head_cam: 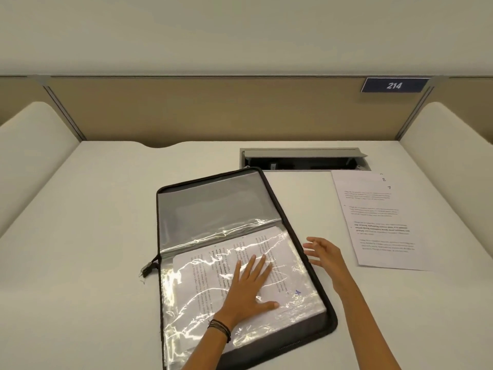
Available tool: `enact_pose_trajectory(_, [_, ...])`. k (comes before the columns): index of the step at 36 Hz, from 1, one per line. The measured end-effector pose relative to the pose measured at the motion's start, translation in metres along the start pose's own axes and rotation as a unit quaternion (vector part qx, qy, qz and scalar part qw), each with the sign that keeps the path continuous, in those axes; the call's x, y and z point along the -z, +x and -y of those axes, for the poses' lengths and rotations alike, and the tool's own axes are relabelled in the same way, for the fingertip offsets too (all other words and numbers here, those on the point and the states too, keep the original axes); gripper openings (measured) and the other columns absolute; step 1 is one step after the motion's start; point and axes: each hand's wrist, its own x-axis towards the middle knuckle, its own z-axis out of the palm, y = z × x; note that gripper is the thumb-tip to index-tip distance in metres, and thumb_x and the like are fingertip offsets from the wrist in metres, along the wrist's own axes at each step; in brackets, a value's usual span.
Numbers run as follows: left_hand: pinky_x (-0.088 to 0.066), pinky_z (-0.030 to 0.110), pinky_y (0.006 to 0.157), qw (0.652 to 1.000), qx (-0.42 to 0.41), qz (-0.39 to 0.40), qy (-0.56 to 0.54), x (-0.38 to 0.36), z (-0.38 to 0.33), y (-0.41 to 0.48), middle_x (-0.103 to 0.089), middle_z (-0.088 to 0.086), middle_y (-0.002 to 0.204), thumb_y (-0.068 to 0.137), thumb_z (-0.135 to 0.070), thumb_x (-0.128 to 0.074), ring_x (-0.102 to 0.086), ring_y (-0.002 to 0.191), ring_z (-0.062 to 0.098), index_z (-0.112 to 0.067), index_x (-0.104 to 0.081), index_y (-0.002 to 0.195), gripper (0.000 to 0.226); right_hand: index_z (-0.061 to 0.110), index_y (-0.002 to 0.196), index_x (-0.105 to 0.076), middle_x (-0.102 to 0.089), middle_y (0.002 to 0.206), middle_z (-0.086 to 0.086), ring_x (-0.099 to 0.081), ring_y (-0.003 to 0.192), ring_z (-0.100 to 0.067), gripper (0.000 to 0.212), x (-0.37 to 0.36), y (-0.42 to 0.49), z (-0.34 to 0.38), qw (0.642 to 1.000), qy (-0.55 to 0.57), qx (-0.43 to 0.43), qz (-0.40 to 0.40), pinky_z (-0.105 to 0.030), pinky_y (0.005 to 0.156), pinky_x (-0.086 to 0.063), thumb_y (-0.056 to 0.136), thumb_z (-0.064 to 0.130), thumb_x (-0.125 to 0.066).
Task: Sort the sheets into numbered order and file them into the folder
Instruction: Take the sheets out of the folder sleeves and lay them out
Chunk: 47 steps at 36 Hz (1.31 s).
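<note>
Sheets (pixel 202 265) with printed text are seen inside the folder (pixel 213 206), in its near half, under the clear plastic cover (pixel 186 297). A blue handwritten mark is seen on the top sheet, near its right corner. The folder, grey inside and with a dark zipped edge, is laid on the white table (pixel 93 236).

The left hand (pixel 248 287) is laid flat on the plastic cover, over the sheets. Its grip is apart, with the fingers straight and spread, and nothing is held. Thin dark bands (pixel 220 328) are worn on this wrist.

The right hand (pixel 322 253) is held just to the right of the folder's right edge. Its grip is apart too, with the fingers spread and a little bent, and nothing is held. Whether the folder is touched by it cannot be told.

Loose sheets (pixel 378 222) are placed on the table to the right of the folder, apart from it. Small handwritten marks are seen at their far corner, too small to be read surely.

A zip pull (pixel 146 268) hangs at the folder's left edge. Behind the folder, a grey cable hatch (pixel 304 158) is set in the table with its lid lifted. Further behind and to the right, a blue plate (pixel 394 85) marked 214 is fixed on the beige partition (pixel 186 110).
</note>
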Motion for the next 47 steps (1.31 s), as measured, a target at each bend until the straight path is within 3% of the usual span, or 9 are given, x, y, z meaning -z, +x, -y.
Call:
enact_pose_trajectory(7, [0.009, 0.043, 0.114, 1.0, -0.006, -0.001, -0.028, 0.0, 0.002, -0.001, -0.003, 0.001, 0.16, 0.086, -0.078, -0.03, 0.001, 0.146, 0.022, -0.024, -0.016, 0.153, 0.087, 0.012, 0.116, -0.06, -0.068, 0.105, -0.005, -0.065, 0.096, -0.015, 0.022, 0.002, -0.011, -0.002, 0.998, -0.025, -0.039, 0.044, -0.019, 0.074, -0.05, 0.098, 0.017, -0.047])
enact_pose_trajectory(14, [0.019, 0.037, 0.113, 0.996, -0.016, -0.028, -0.084, -0.001, 0.003, 0.0, -0.012, 0.001, 0.159, 0.09, -0.072, -0.034, 0.011, 0.145, 0.015, -0.031, -0.01, 0.152, 0.079, 0.01, 0.118, -0.06, -0.068, 0.108, -0.006, -0.064, 0.097, -0.016, 0.024, 0.002, -0.013, -0.001, 0.997, -0.048, -0.04, 0.047, -0.021, 0.079, -0.05, 0.098, 0.016, -0.048])
enact_pose_trajectory(26, [0.016, 0.038, 0.113, 0.995, -0.026, -0.022, -0.096, -0.005, 0.005, 0.0, -0.012, -0.001, 0.159, 0.09, -0.071, -0.034, 0.008, 0.145, 0.017, -0.033, -0.01, 0.152, 0.077, 0.015, 0.117, -0.059, -0.068, 0.105, -0.004, -0.066, 0.093, -0.016, 0.022, -0.002, -0.016, 0.007, 0.995, -0.069, -0.041, 0.053, -0.016, 0.071, -0.051, 0.098, 0.015, -0.048])
enact_pose_trajectory(28, [0.021, 0.036, 0.113, 0.993, -0.028, -0.023, -0.114, -0.004, 0.004, 0.0, -0.006, -0.004, 0.159, 0.089, -0.073, -0.033, 0.011, 0.145, 0.018, -0.037, -0.004, 0.151, 0.077, 0.015, 0.116, -0.059, -0.068, 0.105, -0.004, -0.067, 0.091, -0.017, 0.021, -0.002, -0.015, 0.008, 0.996, -0.062, -0.038, 0.049, -0.016, 0.067, -0.052, 0.098, 0.014, -0.049])
enact_pose_trajectory(31, [0.029, 0.033, 0.11, 0.993, -0.035, -0.039, -0.101, -0.002, 0.004, -0.001, 0.012, -0.011, 0.157, 0.084, -0.08, -0.021, 0.02, 0.144, 0.016, -0.052, 0.02, 0.141, 0.075, 0.012, 0.113, -0.06, -0.067, 0.104, -0.008, -0.069, 0.087, -0.02, 0.019, -0.002, -0.015, 0.009, 0.998, -0.045, -0.032, 0.039, -0.018, 0.067, -0.055, 0.097, 0.011, -0.049])
enact_pose_trajectory(34, [0.029, 0.034, 0.11, 0.992, -0.037, -0.039, -0.115, 0.002, 0.003, -0.002, 0.014, -0.011, 0.156, 0.082, -0.082, -0.016, 0.023, 0.143, 0.015, -0.059, 0.029, 0.133, 0.072, 0.005, 0.102, -0.062, -0.068, 0.097, -0.015, -0.07, 0.078, -0.022, 0.021, 0.001, -0.015, 0.008, 0.997, -0.052, -0.05, 0.038, -0.022, 0.063, -0.056, 0.097, -0.001, -0.043])
enact_pose_trajectory(40, [0.026, 0.035, 0.112, 0.994, -0.022, -0.013, -0.106, 0.008, 0.003, -0.003, 0.019, -0.014, 0.154, 0.078, -0.083, -0.008, 0.026, 0.141, 0.008, -0.038, 0.012, 0.145, 0.083, -0.004, 0.092, -0.062, -0.067, 0.08, -0.018, -0.071, 0.065, -0.023, 0.02, 0.001, -0.015, 0.003, 0.987, -0.089, -0.115, 0.068, -0.027, 0.056, -0.057, 0.092, -0.011, -0.044])
enact_pose_trajectory(43, [0.026, 0.034, 0.112, 0.993, -0.024, -0.012, -0.115, 0.009, 0.003, -0.003, 0.019, -0.014, 0.154, 0.079, -0.082, -0.006, 0.025, 0.141, 0.008, -0.036, 0.01, 0.145, 0.082, -0.002, 0.092, -0.064, -0.068, 0.087, -0.02, -0.072, 0.07, -0.026, 0.013, -0.001, -0.017, 0.0, 0.98, -0.128, -0.126, 0.08, -0.029, 0.061, -0.059, 0.088, -0.009, -0.054])
enact_pose_trajectory(47, [0.024, 0.035, 0.113, 0.993, -0.022, -0.011, -0.114, 0.01, 0.003, -0.004, 0.019, -0.014, 0.154, 0.08, -0.08, -0.006, 0.025, 0.141, 0.008, -0.036, 0.01, 0.145, 0.08, -0.003, 0.093, -0.065, -0.068, 0.084, -0.021, -0.07, 0.061, -0.022, 0.014, -0.003, -0.019, 0.0, 0.974, -0.175, -0.129, 0.068, -0.023, 0.051, -0.054, 0.086, -0.009, -0.055])
